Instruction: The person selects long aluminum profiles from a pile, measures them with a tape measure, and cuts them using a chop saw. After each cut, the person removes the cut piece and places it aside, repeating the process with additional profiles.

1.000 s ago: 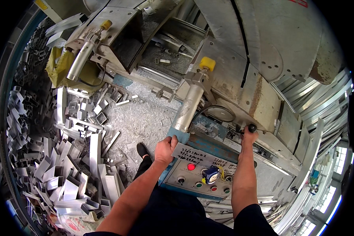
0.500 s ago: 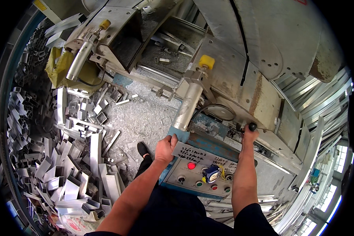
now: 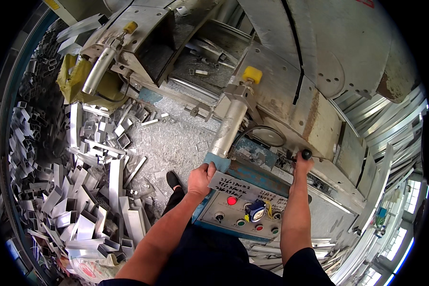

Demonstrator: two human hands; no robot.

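Note:
My left hand (image 3: 200, 179) is closed on the upper left corner of the control box (image 3: 207, 209), just below the blue bracket under a pneumatic cylinder (image 3: 229, 128). Its fingertips are partly hidden. Close by the left hand, a pale plate with handwriting (image 3: 238, 187) lies along the top of the box. Farther right, my right hand (image 3: 303, 164) is wrapped round a lever whose black ball knob (image 3: 306, 154) shows above the fingers. Between my forearms, a blue tape measure (image 3: 256, 211) rests on the panel among a red lamp (image 3: 231, 200), knobs and push buttons.
The saw machine's metal bed (image 3: 276, 76) spans the far side, with a second cylinder (image 3: 99, 69) at left. Aluminium offcuts (image 3: 86, 209) heap on the floor at left, by a yellow sack (image 3: 74, 81). Long profiles (image 3: 391, 119) are stacked at right. My shoe (image 3: 173, 179) stands near the offcuts.
The view has shifted very slightly. Both hands keep their places and grips; nothing else has visibly moved.

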